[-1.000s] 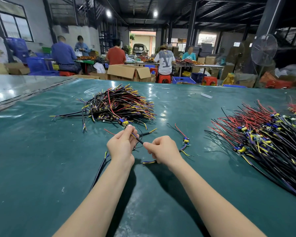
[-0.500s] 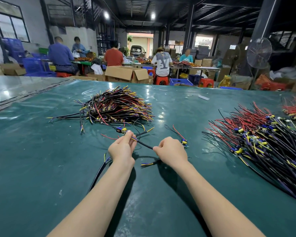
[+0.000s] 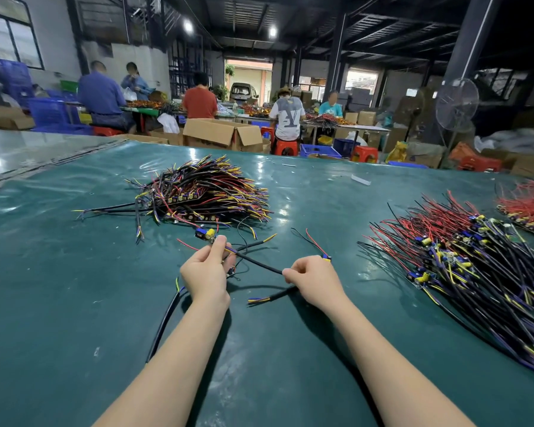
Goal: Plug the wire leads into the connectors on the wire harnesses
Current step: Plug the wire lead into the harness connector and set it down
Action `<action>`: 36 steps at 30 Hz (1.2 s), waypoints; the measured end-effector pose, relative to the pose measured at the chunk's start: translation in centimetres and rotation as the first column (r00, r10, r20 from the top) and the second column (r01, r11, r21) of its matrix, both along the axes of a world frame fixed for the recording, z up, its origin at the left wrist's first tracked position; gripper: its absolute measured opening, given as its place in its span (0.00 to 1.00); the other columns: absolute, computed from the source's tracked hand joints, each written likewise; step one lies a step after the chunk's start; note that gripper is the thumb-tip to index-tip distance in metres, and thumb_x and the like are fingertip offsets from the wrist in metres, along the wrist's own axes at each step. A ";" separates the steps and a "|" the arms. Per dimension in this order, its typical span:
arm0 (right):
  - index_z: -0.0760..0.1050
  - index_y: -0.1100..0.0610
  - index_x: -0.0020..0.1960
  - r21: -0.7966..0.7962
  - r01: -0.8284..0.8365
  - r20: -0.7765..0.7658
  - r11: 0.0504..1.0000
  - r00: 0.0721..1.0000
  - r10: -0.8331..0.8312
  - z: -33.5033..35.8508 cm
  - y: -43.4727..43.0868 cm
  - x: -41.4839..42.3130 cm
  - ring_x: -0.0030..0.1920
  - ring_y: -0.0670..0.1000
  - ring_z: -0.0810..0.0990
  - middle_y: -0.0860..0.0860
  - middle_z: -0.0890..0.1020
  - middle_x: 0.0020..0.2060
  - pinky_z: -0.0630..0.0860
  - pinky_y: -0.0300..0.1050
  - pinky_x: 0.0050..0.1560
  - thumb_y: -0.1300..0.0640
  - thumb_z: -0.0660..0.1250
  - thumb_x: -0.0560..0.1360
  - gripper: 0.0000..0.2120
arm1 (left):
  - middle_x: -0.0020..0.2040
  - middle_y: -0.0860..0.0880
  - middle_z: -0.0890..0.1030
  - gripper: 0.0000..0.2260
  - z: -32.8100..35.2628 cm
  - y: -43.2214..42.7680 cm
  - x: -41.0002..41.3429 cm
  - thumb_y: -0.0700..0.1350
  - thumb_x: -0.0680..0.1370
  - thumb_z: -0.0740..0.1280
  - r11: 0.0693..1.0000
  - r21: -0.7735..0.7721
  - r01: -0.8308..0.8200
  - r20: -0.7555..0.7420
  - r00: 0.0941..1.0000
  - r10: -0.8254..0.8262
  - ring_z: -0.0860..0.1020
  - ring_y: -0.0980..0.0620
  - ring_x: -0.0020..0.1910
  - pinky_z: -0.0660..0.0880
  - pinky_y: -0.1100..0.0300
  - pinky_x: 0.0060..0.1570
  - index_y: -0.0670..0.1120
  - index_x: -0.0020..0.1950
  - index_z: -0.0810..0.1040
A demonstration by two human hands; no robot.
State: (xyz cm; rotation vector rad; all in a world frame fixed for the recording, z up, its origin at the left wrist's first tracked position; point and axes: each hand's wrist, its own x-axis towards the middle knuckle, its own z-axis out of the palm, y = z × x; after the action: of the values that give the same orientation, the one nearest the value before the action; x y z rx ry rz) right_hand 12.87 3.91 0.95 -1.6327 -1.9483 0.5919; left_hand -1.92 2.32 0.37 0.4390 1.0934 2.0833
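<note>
Pinching the lead end just beside the blue-and-yellow connector (image 3: pixel 206 233), the left hand (image 3: pixel 202 274) works above the worktop (image 3: pixel 74 303). The right hand (image 3: pixel 315 278) pinches the black cable (image 3: pixel 259 264) stretched between them. Risk: cable tension may unseat or bend the leads. No writing on the parts is legible.

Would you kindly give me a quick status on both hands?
Left hand pinches leads by connector. Right hand grips black cable. No obstruction seen.

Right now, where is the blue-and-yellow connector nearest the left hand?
Head view, left of centre: the connector is just beyond the left hand, this side of the dark wire pile.
</note>
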 end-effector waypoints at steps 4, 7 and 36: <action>0.69 0.52 0.27 0.036 -0.028 -0.142 0.999 0.989 0.033 -0.2 -0.2 0.0 0.27 0.48 0.65 0.47 0.67 0.22 0.62 0.42 0.32 0.55 0.65 0.74 0.17 | 0.23 0.52 0.75 0.14 0.3 0.0 -0.7 0.37 0.74 0.69 0.999 0.018 -0.039 0.017 0.999 0.039 0.75 0.60 0.23 0.75 0.71 0.29 0.41 0.28 0.76; 0.69 0.53 0.28 0.076 0.013 -0.169 0.997 0.986 0.001 -0.4 -0.6 0.0 0.28 0.51 0.69 0.46 0.68 0.20 0.65 0.43 0.35 0.52 0.64 0.74 0.17 | 0.27 0.48 0.75 0.14 0.3 -0.1 -1.0 0.37 0.75 0.69 0.997 0.007 -0.071 0.051 0.996 0.071 0.76 0.58 0.26 0.76 0.69 0.29 0.42 0.29 0.75; 0.78 0.60 0.35 -0.041 -0.107 -0.301 0.993 0.950 0.090 0.3 -0.9 0.1 0.19 0.42 0.64 0.44 0.69 0.19 0.61 0.36 0.25 0.58 0.66 0.73 0.10 | 0.27 0.49 0.76 0.11 0.9 -0.7 -0.6 0.37 0.75 0.67 0.998 0.008 0.060 0.149 0.987 -0.061 0.75 0.60 0.22 0.76 0.68 0.27 0.42 0.33 0.75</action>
State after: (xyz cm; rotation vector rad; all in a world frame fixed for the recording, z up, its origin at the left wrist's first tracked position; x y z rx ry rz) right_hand 12.97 3.01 1.22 -1.3905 -1.8097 0.8869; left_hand -2.57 1.57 1.25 0.3088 0.9779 2.0296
